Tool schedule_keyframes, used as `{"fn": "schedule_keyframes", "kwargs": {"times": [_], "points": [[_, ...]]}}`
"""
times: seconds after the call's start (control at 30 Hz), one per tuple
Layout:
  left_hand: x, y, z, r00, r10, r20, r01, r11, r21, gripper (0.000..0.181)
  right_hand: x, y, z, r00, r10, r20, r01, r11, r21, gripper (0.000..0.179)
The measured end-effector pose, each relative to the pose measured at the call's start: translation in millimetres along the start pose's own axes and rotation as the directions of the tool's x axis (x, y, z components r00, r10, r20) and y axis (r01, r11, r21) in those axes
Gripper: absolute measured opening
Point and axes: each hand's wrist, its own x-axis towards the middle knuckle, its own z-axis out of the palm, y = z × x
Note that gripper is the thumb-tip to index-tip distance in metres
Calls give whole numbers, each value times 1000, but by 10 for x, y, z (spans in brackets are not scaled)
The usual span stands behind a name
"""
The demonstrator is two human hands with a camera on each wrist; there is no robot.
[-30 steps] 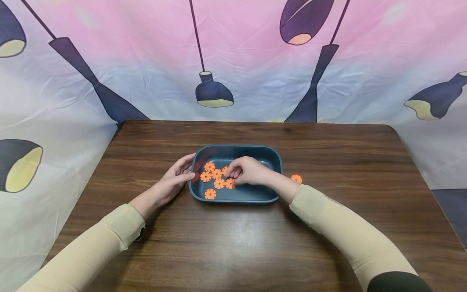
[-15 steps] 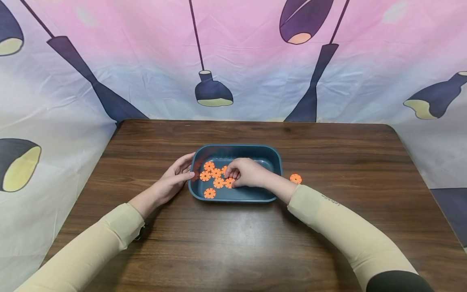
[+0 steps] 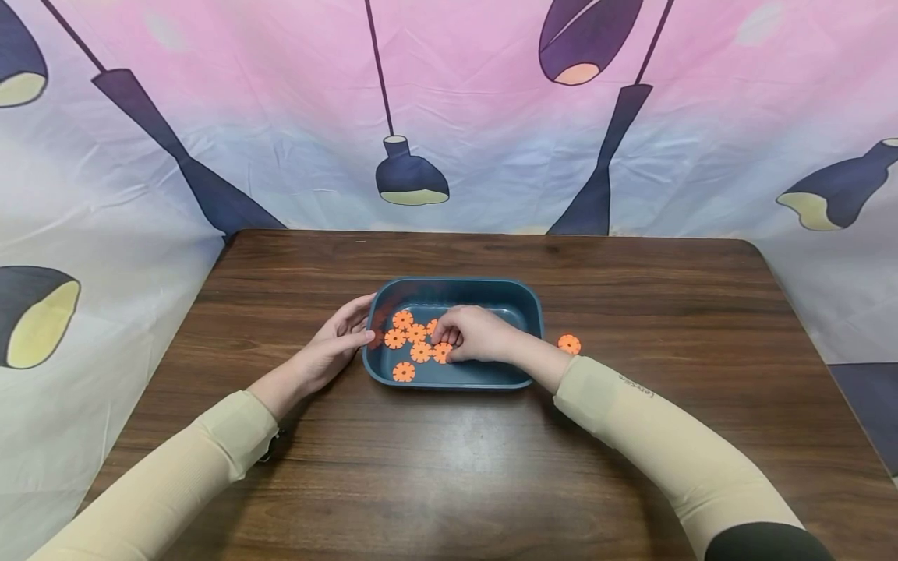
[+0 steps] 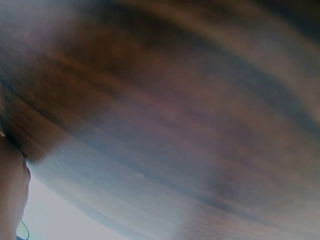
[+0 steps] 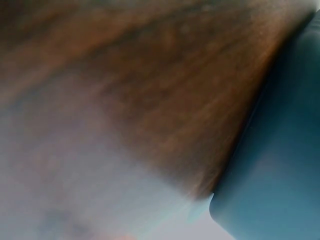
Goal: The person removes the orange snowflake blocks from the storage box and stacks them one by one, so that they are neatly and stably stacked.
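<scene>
In the head view, a dark blue rectangular bin (image 3: 484,375) holds several flat orange notched plastic discs (image 3: 403,372), mostly towards its left half. My left hand (image 3: 335,339) rests against the bin's left end, thumb tip at the rim and fingers extended along the outside wall. Inside the bin, my right hand (image 3: 480,331) has its fingers and thumb bent down onto an orange disc (image 3: 442,353), pinching at its edge. Its fingertips partly cover another disc behind. In the right wrist view, the bin's outer wall (image 5: 280,165) fills the right side.
One more orange disc (image 3: 569,344) lies on the brown wooden table (image 3: 673,312), to the right of the bin and just beyond the right sleeve (image 3: 617,397). A cloth backdrop (image 3: 491,117) printed with lamps hangs behind the table.
My right hand has settled very slightly lower and nearer in the bin since a second ago. The left hand, bin and discs stay where they were.
</scene>
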Motion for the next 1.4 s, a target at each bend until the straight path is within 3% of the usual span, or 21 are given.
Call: {"fn": "schedule_keyframes", "kwargs": {"times": [0.43,0.8,1.13,1.4], "points": [[-18,4,1,1000,1,0,-1,1000,3,63,-36,33,-42,999,-30,-32,31,998,45,12],[-8,-12,-5,1000,6,8,-6,1000,6,60,-203,55,-273,994,-3,-113,15,994,109,5],[-2,-13,-6,1000,-20,-4,20,1000,15,62,-443,110,-548,978,81,-192,-34,971,235,8],[-7,8,3,1000,-13,-3,13,1000,11,62,-695,217,-770,954,166,-249,-86,948,306,10]]}}
